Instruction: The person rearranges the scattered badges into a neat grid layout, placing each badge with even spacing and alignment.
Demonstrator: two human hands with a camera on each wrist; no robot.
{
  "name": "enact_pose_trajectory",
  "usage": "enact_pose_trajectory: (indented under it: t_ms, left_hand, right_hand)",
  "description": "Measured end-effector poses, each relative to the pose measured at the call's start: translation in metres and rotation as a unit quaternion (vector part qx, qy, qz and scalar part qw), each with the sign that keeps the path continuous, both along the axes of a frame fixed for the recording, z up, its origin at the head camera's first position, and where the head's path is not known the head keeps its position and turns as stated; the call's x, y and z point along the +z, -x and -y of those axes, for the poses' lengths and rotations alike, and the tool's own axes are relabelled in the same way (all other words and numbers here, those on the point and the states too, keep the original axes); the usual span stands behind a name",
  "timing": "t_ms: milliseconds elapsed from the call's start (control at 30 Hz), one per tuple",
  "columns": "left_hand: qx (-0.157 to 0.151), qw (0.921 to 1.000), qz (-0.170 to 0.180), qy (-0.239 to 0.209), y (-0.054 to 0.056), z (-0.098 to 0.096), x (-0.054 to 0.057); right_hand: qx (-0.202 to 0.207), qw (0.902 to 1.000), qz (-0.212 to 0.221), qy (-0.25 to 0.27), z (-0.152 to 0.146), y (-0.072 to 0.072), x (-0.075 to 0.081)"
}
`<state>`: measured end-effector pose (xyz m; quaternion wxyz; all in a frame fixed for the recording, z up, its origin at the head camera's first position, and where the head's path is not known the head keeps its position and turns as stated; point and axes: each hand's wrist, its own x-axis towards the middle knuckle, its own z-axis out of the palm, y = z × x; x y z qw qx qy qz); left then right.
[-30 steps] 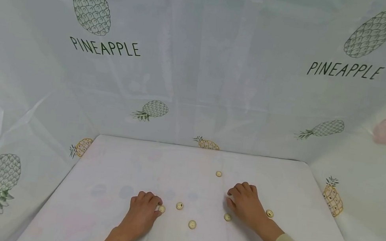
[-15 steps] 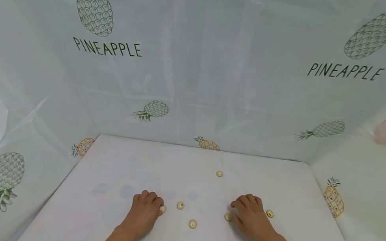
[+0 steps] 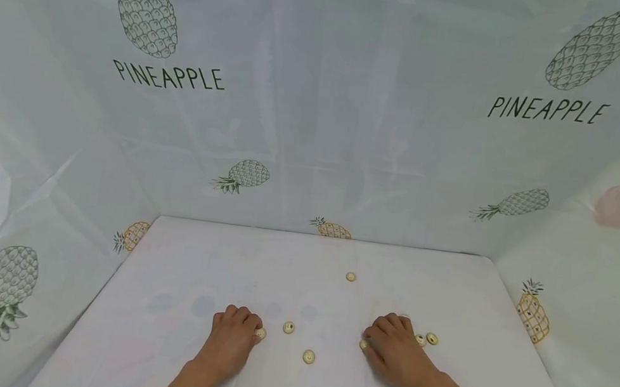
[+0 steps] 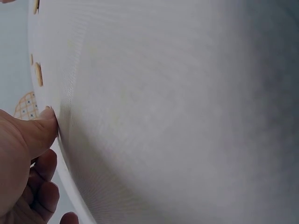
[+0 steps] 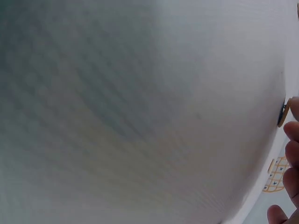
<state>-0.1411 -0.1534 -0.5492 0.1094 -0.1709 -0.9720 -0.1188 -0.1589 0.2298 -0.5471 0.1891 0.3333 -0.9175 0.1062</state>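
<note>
My left hand (image 3: pixel 234 338) rests on the white tabletop, its fingertips and thumb pinching a small round button-like wooden disc (image 3: pixel 261 333). From the left wrist the thumb (image 4: pixel 39 128) presses down at the surface with the fingers curled, and hides that disc. At the right, my right hand (image 3: pixel 397 353) pinches a similar pale disc (image 3: pixel 364 344). In the right wrist view this disc (image 5: pixel 283 113) leans on edge by the fingertips. Between the hands lie two more discs, one with a dark centre mark (image 3: pixel 288 327) and one nearer me (image 3: pixel 309 357).
Farther back sits a single disc (image 3: pixel 351 277). Beside the right hand lie a disc (image 3: pixel 432 338) and another disc (image 3: pixel 420 340); a third disc's edge (image 3: pixel 403 315) peeks out behind the knuckles. Pineapple-printed cloth (image 3: pixel 318 124) hangs behind the table (image 3: pixel 211 252).
My right hand has drawn back toward me and closed its fingertips on the disc at its left. More discs now show beside and behind it. The left hand stays almost still.
</note>
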Motion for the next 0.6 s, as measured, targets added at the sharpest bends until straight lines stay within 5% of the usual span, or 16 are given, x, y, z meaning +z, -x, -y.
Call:
enact_pose_trajectory:
  t_ms: [600]
  left_hand:
    - [0.003, 0.9999, 0.015, -0.004, -0.0009, -0.0006, 0.0054]
  right_hand:
    - [-0.041, 0.9979, 0.050, -0.007, 0.0014, -0.0005, -0.0003]
